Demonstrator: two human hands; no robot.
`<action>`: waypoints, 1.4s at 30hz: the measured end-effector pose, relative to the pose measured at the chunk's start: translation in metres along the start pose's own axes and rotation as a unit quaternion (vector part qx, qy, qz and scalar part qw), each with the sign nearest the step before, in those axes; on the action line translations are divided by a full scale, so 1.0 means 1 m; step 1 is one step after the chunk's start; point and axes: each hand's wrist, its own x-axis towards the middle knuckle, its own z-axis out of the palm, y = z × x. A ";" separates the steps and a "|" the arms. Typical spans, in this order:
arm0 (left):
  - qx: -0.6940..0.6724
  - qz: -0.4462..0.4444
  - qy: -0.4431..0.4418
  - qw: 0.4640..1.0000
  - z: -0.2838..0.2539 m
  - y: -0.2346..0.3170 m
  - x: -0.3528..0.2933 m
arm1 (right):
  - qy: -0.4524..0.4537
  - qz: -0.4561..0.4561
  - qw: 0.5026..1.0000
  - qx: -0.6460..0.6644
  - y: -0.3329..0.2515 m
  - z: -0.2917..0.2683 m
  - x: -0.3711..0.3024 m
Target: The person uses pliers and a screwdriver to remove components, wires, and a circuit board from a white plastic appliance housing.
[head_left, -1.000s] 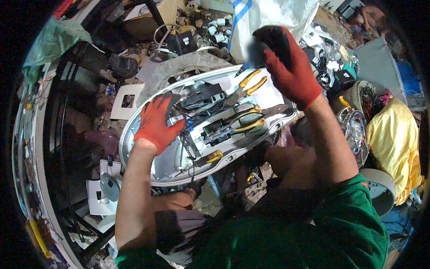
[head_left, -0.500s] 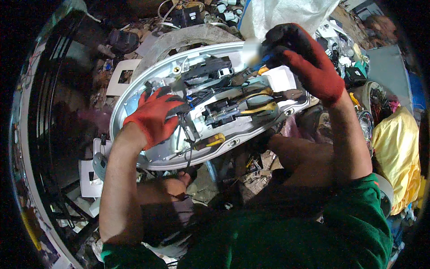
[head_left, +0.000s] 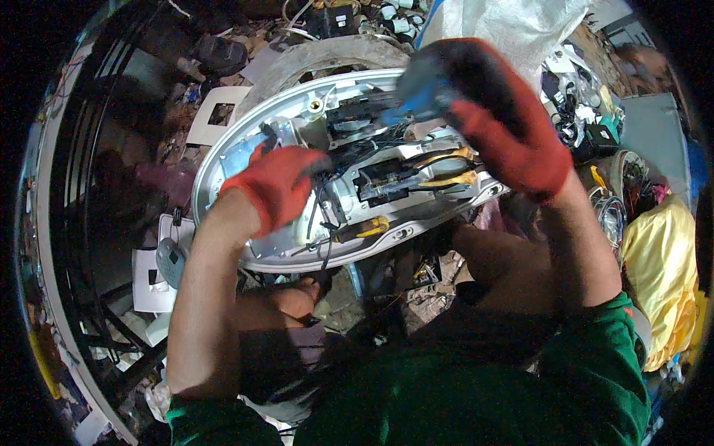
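A white oval casing (head_left: 212, 167) lies across my lap, its inside full of black modules, wires and metal parts. Over its left part, my left hand (head_left: 279, 186), in a red glove with dark fingertips, has its fingers drawn together among the wires; what they hold is hidden. Above the casing's far right end, my right hand (head_left: 509, 123), gloved alike, is closed around a blue and dark object (head_left: 420, 100), too smeared to name. Pliers (head_left: 450, 179) with yellow-and-black handles rest inside the casing. Near its front rim lies a yellow-and-black handled tool (head_left: 364, 229).
A white sack (head_left: 506, 30) stands beyond the casing. Scrap plastic and electronic parts (head_left: 576, 97) are heaped at the right, above a yellow sack (head_left: 658, 267). White plates (head_left: 216, 115) with square cutouts lie at the left, beside a dark metal frame (head_left: 89, 149).
My right hand has moved slightly down and left, bringing the blue object over the casing. My left hand's spread fingers have drawn together. The casing appears a little farther right in view.
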 end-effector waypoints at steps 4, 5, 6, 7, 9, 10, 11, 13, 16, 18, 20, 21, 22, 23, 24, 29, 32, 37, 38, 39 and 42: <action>-0.153 -0.103 0.036 0.982 -0.024 -0.007 0.018 | -0.110 -0.026 0.991 -0.078 -0.008 0.042 0.025; -0.194 -0.105 0.059 0.974 -0.023 -0.013 0.018 | -0.118 -0.041 0.988 -0.091 0.000 0.055 0.027; -0.169 -0.079 0.095 0.978 -0.017 -0.015 0.020 | -0.125 -0.056 0.985 -0.105 0.004 0.063 0.029; -0.120 -0.091 0.071 0.986 -0.013 -0.018 0.020 | -0.136 -0.045 0.982 -0.121 0.005 0.065 0.027; -0.027 -0.121 0.022 0.992 -0.010 -0.005 0.021 | -0.166 -0.024 0.975 -0.148 0.006 0.070 0.026; 0.060 -0.122 -0.007 0.991 -0.002 -0.001 0.021 | -0.162 -0.030 0.977 -0.133 0.014 0.071 0.024; 0.098 -0.123 -0.010 0.987 0.010 -0.005 0.021 | -0.164 -0.033 0.977 -0.135 0.014 0.074 0.025; 0.081 -0.131 0.008 0.988 0.024 -0.002 0.025 | -0.161 -0.031 0.974 -0.153 0.010 0.072 0.023; 0.102 -0.173 -0.057 0.978 0.020 0.017 0.026 | -0.178 -0.019 0.971 -0.159 0.011 0.072 0.022; 0.077 -0.173 -0.039 0.981 0.025 0.014 0.025 | -0.179 -0.030 0.971 -0.159 0.012 0.071 0.024; 0.068 -0.167 -0.039 0.983 0.023 0.013 0.024 | -0.184 -0.029 0.970 -0.158 0.012 0.071 0.025; 0.055 -0.157 -0.011 0.986 0.028 0.009 0.024 | -0.182 -0.026 0.971 -0.152 0.012 0.072 0.026; 0.042 -0.147 0.017 0.988 0.035 0.004 0.024 | -0.180 -0.024 0.973 -0.145 0.011 0.073 0.027; 0.027 -0.136 0.045 0.989 0.037 0.003 0.023 | -0.179 -0.020 0.974 -0.139 0.010 0.073 0.027; 0.025 -0.132 0.039 0.990 0.038 0.001 0.022 | -0.177 -0.030 0.974 -0.141 0.010 0.074 0.027; 0.081 -0.119 -0.023 0.989 0.032 0.001 0.022 | -0.204 -0.006 0.971 -0.122 0.007 0.068 0.029; 0.087 -0.124 -0.057 0.987 0.027 0.002 0.023 | -0.185 0.004 0.977 -0.106 0.011 0.070 0.025; 0.078 -0.124 -0.036 0.989 0.030 0.001 0.022 | -0.165 -0.034 0.977 -0.129 0.014 0.073 0.024; 0.075 -0.123 -0.022 0.989 0.031 0.001 0.021 | -0.167 -0.036 0.977 -0.131 0.012 0.074 0.025; 0.077 -0.122 -0.026 0.989 0.031 0.000 0.021 | -0.174 -0.027 0.975 -0.134 0.011 0.074 0.026; 0.084 -0.122 -0.042 0.988 0.028 0.001 0.022 | -0.183 -0.023 0.969 -0.167 0.007 0.074 0.027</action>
